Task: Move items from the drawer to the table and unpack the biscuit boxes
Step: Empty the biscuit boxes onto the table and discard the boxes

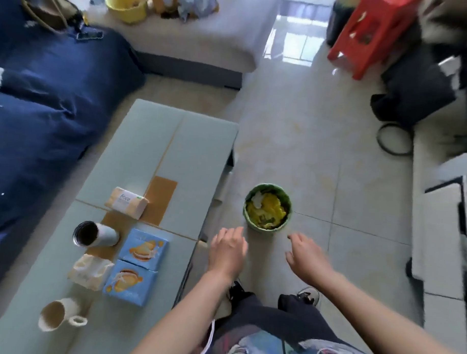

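green bin on floor | red stool far right | blue sofa left

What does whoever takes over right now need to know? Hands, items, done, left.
Left hand and right hand: both open, empty, over the floor beside the table.
On the table: two blue biscuit boxes, both look closed, side by side; a tissue pack beyond them.
Done: boxes on the table.
Left: unpack both. Drawer not clearly visible.
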